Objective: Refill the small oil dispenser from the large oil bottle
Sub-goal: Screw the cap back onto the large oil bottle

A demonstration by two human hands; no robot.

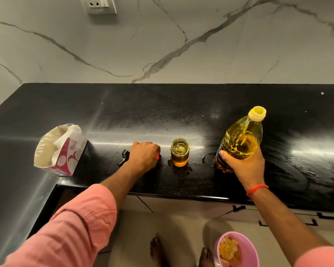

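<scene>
A small glass oil dispenser jar [180, 152] stands open on the black counter [162, 116], partly filled with amber oil. To its right stands the large plastic oil bottle [241, 139], uncapped at its yellow neck, with my right hand [243, 164] gripping its lower body. Left of the jar my left hand [144, 157] rests fisted on the counter, closed over a red cap [157, 156] that peeks out by the fingers. A small black part [123, 157], perhaps the dispenser's top, lies just left of that hand.
An open red and white carton with a plastic liner [60, 149] sits at the counter's left corner. Oil smears shine on the counter around the jar and bottle. A pink bin [237, 249] with scraps stands on the floor beside my bare feet. The marble wall carries a socket [100, 4].
</scene>
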